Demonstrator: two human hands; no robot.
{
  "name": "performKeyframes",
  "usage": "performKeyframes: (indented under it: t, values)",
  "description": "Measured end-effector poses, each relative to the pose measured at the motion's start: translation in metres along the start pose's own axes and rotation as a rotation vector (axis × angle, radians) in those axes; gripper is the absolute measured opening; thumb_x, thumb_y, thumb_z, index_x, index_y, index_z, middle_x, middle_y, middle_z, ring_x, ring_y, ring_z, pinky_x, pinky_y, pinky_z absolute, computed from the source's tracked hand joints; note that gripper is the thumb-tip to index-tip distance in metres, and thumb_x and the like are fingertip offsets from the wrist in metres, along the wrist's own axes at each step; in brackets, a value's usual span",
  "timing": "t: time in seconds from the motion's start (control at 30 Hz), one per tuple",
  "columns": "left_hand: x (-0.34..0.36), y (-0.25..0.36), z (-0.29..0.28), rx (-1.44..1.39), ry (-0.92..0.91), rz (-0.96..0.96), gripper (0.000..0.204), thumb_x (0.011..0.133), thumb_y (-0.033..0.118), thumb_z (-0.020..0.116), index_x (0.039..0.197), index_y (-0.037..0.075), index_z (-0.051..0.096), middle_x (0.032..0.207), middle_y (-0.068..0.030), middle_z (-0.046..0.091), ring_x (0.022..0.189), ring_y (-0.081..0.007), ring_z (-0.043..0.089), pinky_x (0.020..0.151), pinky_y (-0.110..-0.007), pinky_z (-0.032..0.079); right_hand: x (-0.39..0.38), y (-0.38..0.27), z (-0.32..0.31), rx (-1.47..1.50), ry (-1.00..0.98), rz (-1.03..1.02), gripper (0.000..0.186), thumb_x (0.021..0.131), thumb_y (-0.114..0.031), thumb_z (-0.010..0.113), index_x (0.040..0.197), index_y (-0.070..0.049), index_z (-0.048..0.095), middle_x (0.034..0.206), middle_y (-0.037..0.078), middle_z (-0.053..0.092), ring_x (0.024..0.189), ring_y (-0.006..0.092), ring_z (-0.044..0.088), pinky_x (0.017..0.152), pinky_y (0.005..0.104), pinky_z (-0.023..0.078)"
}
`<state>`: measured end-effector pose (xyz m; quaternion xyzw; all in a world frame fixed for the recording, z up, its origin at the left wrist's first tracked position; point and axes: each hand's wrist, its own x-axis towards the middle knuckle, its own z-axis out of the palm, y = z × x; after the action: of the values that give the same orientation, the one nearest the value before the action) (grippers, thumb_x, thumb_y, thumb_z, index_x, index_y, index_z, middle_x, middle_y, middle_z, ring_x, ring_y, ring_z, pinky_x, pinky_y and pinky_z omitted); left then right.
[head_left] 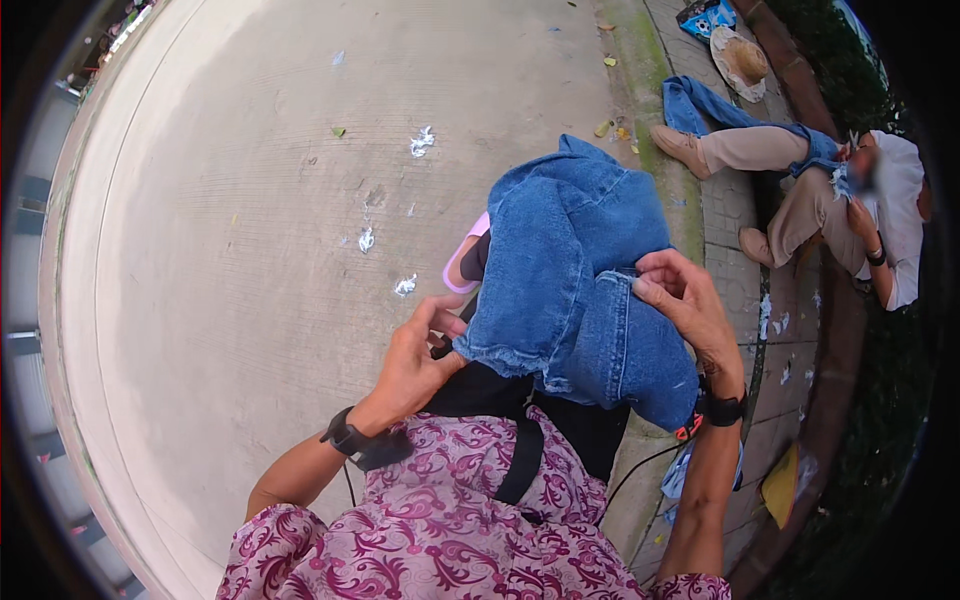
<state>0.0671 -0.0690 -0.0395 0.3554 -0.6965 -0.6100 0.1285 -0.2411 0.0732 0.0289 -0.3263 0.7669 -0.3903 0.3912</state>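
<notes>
Blue denim garment with a frayed hem (575,290), draped over the person's lap above the concrete pavement (230,250), covering most of the legs and leaving only a pink sandal (462,262) showing at its left edge. Left hand (415,360) pinches the frayed lower-left hem, fingers closed on cloth; right hand (690,305) grips a folded seam at the right edge, fingers curled tight. Surroundings: second person seated (830,190) on the brick kerb (740,330) at right with another blue denim piece (700,105), woven straw hat (742,62) beyond, white paper scraps (421,142) on the pavement.
</notes>
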Motion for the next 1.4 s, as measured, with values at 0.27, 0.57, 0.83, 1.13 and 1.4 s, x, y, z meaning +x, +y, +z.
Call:
performKeyframes:
  t: [0.27,0.57,0.83,1.13,1.4]
  values:
    - [0.021,-0.004,-0.001,-0.394,0.081,0.025,0.010,0.096,0.008,0.060,0.100,0.001,0.066,0.088,-0.0055,0.070,0.074,-0.0127,0.063,0.069,-0.027,0.049,-0.054,-0.021,0.111,-0.766,0.087,-0.578,0.068,0.073,-0.029,0.084,0.130,-0.004,0.055,0.121,0.014,0.057,0.113,0.0322,0.055,0.100,0.0453,0.040]
    - [0.052,-0.033,-0.013,-0.499,0.228,-0.133,0.012,0.097,0.010,0.055,0.091,0.003,0.063,0.077,-0.0051,0.068,0.059,-0.0126,0.062,0.053,-0.029,0.054,-0.028,0.029,0.120,-0.596,0.295,-0.729,0.022,0.075,-0.006,0.071,0.096,-0.001,0.065,0.090,0.012,0.064,0.089,0.0307,0.062,0.080,0.0430,0.048]
    - [0.062,-0.071,-0.040,0.538,0.393,0.316,0.010,0.089,0.005,0.061,0.087,0.002,0.052,0.071,-0.0184,0.058,0.063,-0.0365,0.061,0.056,-0.044,0.046,-0.027,0.031,0.102,-0.158,0.141,-0.388,0.012,0.084,-0.009,0.070,0.088,0.002,0.065,0.079,0.015,0.063,0.077,0.0321,0.063,0.069,0.0392,0.048]
    - [0.035,-0.026,-0.022,0.482,0.289,0.343,0.029,0.081,0.001,0.069,0.108,0.004,0.059,0.095,-0.0165,0.065,0.089,-0.0346,0.065,0.078,-0.041,0.050,-0.031,0.031,0.103,-0.167,0.133,-0.466,0.016,0.079,-0.007,0.077,0.089,0.002,0.067,0.082,0.014,0.066,0.077,0.0302,0.063,0.069,0.0371,0.048]
    - [0.042,0.013,0.012,0.519,0.083,0.742,0.033,0.082,0.010,0.077,0.112,0.004,0.066,0.101,-0.0112,0.065,0.096,-0.0302,0.062,0.082,-0.041,0.046,-0.030,0.031,0.107,-0.196,0.151,-0.471,0.015,0.078,-0.007,0.076,0.088,0.001,0.068,0.082,0.012,0.067,0.076,0.0292,0.063,0.068,0.0372,0.049]
